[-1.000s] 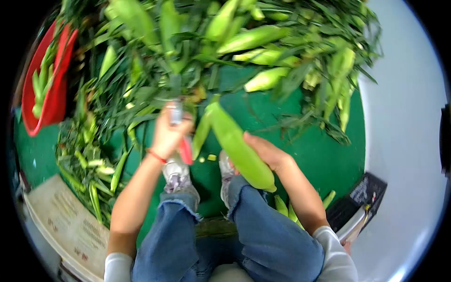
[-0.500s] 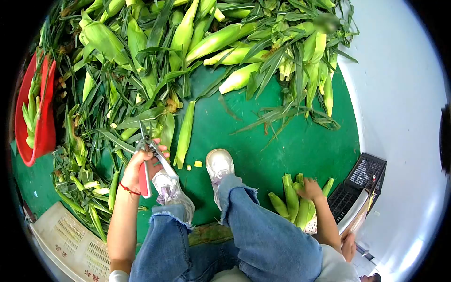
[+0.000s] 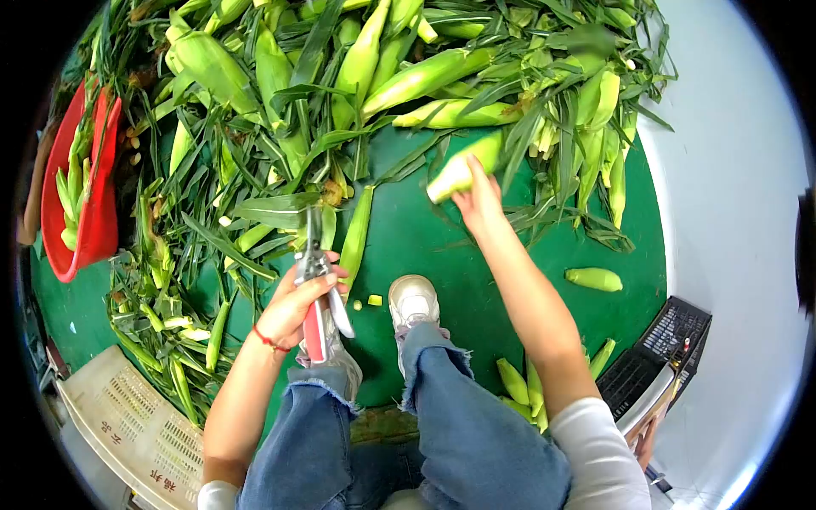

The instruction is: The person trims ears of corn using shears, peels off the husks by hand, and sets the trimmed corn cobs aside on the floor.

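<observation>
An ear of corn [image 3: 461,173] is now gripped at the near edge of the leafy pile [image 3: 463,72] by the right hand [image 3: 481,202], which half a second ago was seen down among the small cluster of ears [image 3: 534,387] beside the right knee. Its fingers are closed around the husk, though whether the ear is lifted clear of the green floor [image 3: 476,314] cannot be told. A lone ear [image 3: 593,279], absent from that spot half a second ago, is now seen on the floor to the right, apart from the cluster. With this, both hands are occupied: pruning shears [image 3: 313,265] are held in the left hand [image 3: 291,313], the fingers wrapped around the handles and the blades pointed toward the pile; how far the blades are parted cannot be made out. Close beside the shears a slender husked ear [image 3: 359,228] is laid, with cut scraps [image 3: 375,300] near its lower end. Many ears in the pile are overlaid by loose leaves, and the cluster is partly hidden by the right forearm. The work area is flanked by a red tub [image 3: 104,208], a cream crate [image 3: 127,433] and a black crate [image 3: 671,330].
</observation>
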A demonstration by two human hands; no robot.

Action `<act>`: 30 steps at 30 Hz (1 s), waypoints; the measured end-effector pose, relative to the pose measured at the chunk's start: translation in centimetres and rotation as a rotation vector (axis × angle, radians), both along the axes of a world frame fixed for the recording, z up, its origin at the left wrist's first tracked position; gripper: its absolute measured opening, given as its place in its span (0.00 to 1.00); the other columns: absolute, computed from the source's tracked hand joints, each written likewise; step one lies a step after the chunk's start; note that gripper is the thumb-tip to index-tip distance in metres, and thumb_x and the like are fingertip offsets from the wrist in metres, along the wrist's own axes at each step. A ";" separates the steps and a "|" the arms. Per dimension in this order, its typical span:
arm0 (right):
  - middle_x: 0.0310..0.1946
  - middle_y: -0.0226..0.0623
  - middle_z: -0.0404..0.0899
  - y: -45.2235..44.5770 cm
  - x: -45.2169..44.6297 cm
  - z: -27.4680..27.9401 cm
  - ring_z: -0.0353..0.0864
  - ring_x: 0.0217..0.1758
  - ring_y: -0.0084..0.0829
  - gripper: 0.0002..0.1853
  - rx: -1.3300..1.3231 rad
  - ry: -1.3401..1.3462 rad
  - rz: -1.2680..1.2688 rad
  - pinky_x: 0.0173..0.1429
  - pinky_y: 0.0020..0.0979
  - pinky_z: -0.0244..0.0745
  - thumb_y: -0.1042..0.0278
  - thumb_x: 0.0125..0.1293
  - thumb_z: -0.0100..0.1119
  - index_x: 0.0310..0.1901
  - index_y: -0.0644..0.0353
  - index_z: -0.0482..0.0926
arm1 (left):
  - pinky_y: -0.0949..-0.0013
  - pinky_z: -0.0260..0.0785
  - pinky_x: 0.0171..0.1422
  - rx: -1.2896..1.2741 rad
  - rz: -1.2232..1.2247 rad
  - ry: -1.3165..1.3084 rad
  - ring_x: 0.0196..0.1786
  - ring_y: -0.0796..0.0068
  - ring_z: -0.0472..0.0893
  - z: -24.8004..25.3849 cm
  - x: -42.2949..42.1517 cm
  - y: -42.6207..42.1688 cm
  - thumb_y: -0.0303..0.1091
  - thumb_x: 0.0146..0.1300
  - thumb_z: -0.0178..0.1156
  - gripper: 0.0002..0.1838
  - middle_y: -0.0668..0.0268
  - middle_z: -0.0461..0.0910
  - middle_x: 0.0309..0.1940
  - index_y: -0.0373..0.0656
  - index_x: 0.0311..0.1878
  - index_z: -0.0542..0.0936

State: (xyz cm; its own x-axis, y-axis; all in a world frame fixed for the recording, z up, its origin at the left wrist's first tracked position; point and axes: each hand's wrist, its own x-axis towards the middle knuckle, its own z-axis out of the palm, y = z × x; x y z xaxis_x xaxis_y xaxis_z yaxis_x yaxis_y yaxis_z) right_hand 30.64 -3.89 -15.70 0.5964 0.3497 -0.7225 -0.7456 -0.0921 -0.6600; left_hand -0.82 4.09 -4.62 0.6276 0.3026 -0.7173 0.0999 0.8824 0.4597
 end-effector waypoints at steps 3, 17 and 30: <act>0.50 0.34 0.76 -6.8 -3.1 4.0 0.75 0.55 0.35 0.22 0.131 0.184 0.021 0.63 0.42 0.67 0.54 0.67 0.55 0.57 0.55 0.67 | 0.64 0.76 0.49 -0.005 -0.096 0.037 0.45 0.66 0.81 -1.1 1.9 -1.2 0.32 0.62 0.63 0.19 0.56 0.77 0.48 0.43 0.53 0.69; 0.55 0.39 0.72 -7.5 -12.9 11.8 0.72 0.57 0.31 0.28 0.352 0.156 0.744 0.64 0.34 0.65 0.58 0.63 0.60 0.58 0.68 0.65 | 0.71 0.66 0.44 0.739 -0.365 0.011 0.40 0.76 0.71 3.7 -0.2 -4.3 0.36 0.50 0.72 0.30 0.65 0.71 0.36 0.41 0.51 0.66; 0.50 0.37 0.74 -2.1 -12.5 16.5 0.73 0.55 0.34 0.30 0.453 -0.084 0.444 0.62 0.38 0.67 0.63 0.57 0.65 0.58 0.63 0.65 | 0.70 0.70 0.41 1.017 -0.300 0.050 0.34 0.72 0.77 5.1 -1.3 -1.6 0.32 0.47 0.71 0.30 0.62 0.75 0.32 0.41 0.50 0.65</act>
State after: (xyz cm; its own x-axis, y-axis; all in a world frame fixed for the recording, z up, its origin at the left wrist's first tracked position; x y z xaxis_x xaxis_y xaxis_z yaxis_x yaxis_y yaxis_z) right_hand 18.10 -6.02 0.82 0.3730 0.8360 -0.4024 -0.6448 -0.0783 -0.7603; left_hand -2.14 2.50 0.52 0.7528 0.6127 -0.2406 0.2886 0.0212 0.9572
